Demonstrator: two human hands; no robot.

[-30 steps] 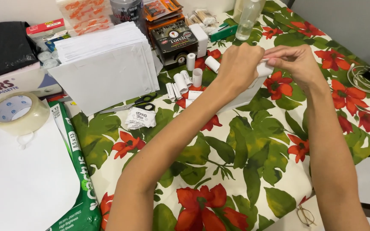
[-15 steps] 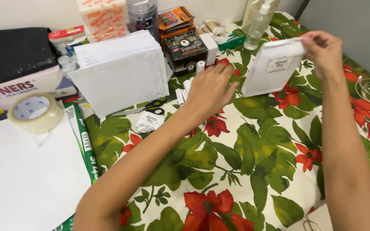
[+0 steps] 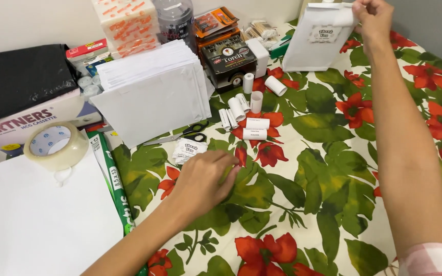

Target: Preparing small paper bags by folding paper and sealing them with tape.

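My right hand (image 3: 374,16) is raised at the top right, pinching the top edge of a white paper bag (image 3: 315,43) with a small label on its front. My left hand (image 3: 205,179) rests low on the floral tablecloth (image 3: 333,168), fingers curled, beside a small pile of printed stickers (image 3: 187,150). I cannot see whether its fingers hold anything. Several small white paper rolls (image 3: 249,115) lie and stand just beyond that hand.
A stack of white envelopes (image 3: 154,97) sits at the back centre, with black-handled scissors (image 3: 187,134) in front. A tape roll (image 3: 55,145) lies on white paper (image 3: 37,220) at left. Boxes (image 3: 228,59) and a jar (image 3: 176,20) crowd the back edge.
My right hand has lifted the paper bag up and away to the top right. My left hand has let go of it and dropped down toward the stickers.
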